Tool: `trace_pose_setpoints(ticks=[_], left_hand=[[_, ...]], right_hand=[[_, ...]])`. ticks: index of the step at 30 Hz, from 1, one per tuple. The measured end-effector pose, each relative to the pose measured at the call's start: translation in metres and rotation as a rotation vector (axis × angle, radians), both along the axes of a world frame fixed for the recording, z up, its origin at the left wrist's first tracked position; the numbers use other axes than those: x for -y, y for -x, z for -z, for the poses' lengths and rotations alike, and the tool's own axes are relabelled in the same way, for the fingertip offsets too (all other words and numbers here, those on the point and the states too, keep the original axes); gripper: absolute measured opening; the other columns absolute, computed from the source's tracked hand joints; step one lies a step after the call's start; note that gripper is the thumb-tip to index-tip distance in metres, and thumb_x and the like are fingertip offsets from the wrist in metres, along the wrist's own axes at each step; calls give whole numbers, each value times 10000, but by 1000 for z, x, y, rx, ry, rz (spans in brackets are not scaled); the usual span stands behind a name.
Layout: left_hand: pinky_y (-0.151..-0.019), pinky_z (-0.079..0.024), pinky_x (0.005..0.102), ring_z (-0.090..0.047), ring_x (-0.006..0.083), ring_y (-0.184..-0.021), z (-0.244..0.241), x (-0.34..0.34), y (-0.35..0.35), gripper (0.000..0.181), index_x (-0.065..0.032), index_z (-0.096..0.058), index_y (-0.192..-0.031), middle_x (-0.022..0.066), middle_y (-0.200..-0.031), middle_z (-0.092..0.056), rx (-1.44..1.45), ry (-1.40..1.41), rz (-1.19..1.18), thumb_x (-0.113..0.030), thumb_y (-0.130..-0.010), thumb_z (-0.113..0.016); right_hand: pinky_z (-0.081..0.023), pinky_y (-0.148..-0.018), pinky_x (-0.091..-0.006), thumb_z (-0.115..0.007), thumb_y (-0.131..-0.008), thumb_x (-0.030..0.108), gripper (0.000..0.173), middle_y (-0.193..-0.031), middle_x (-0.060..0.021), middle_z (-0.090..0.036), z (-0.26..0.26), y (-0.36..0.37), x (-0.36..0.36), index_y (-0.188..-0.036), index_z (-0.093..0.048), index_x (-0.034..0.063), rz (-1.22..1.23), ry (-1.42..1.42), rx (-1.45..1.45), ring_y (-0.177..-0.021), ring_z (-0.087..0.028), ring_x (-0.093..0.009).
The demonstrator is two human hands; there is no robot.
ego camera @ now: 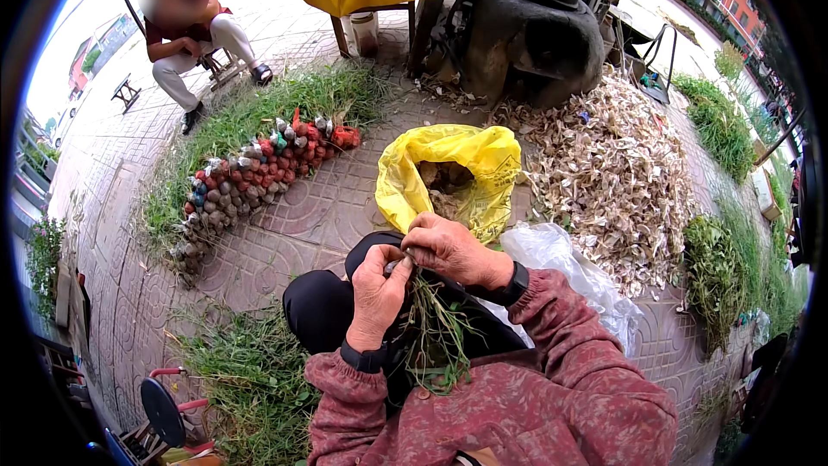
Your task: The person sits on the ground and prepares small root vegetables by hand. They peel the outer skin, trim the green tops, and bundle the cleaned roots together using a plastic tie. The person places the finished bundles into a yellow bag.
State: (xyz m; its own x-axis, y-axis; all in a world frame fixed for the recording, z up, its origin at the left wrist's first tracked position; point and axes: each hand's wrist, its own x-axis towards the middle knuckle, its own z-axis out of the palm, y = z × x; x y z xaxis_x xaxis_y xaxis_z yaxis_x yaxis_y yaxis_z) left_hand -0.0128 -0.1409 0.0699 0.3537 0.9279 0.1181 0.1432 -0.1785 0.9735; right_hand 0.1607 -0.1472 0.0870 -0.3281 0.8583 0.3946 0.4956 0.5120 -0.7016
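My left hand [378,288] grips the root end of a small bunch of green plants [436,330] above my lap. A small grey bit of its wrapping or root ball shows between thumb and fingers. My right hand [449,247] pinches at the same end, its fingertips meeting the left thumb; what lies between them is hidden. The leafy stems hang down over my dark trousers. Just beyond my hands stands an open yellow plastic bag [404,191] with brown, soil-like matter [446,184] inside.
Bundled plants [259,171] with red and grey wrapped root ends lie left. Loose cut greens [249,375] lie lower left. Dry pale husks [614,188] are heaped right, near a clear plastic sheet [550,246]. A blackened stove [530,39] stands ahead; a seated person [187,45] is far left.
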Motion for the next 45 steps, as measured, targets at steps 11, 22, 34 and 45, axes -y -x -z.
trace_pose_setpoints(ticks=[11,22,34,45], left_hand=[[-572,-488,213,-570,92,-646,-4,4,4,140,3,-501,-926,47,-839,-570,354,420,0,-7,-814,-583],[-609,-481,196,-567,75,-680,1,4,9,167,12,-537,-937,45,-848,-583,423,408,2,45,-785,-600],[-601,-478,186,-552,60,-676,-7,8,1,178,-8,-524,-891,22,-816,-566,484,398,-57,77,-759,-607],[-566,-441,221,-529,75,-626,-16,-1,4,179,-15,-507,-880,27,-744,-557,-52,-5,32,42,-737,-599]], right_hand=[[-441,-640,-283,-575,-759,4,114,-768,-85,-547,15,21,24,-872,-566,18,144,184,-411,-722,-546,-187],[-436,-657,-285,-581,-716,-13,129,-757,-78,-518,20,19,25,-831,-539,26,71,136,-319,-724,-532,-209],[-411,-868,-320,-529,-798,27,262,-1050,-112,-548,23,11,12,-1057,-562,34,37,219,-361,-1001,-522,-249],[-436,-830,-308,-535,-795,44,281,-990,-122,-585,26,9,5,-1074,-556,19,4,183,-327,-934,-560,-233]])
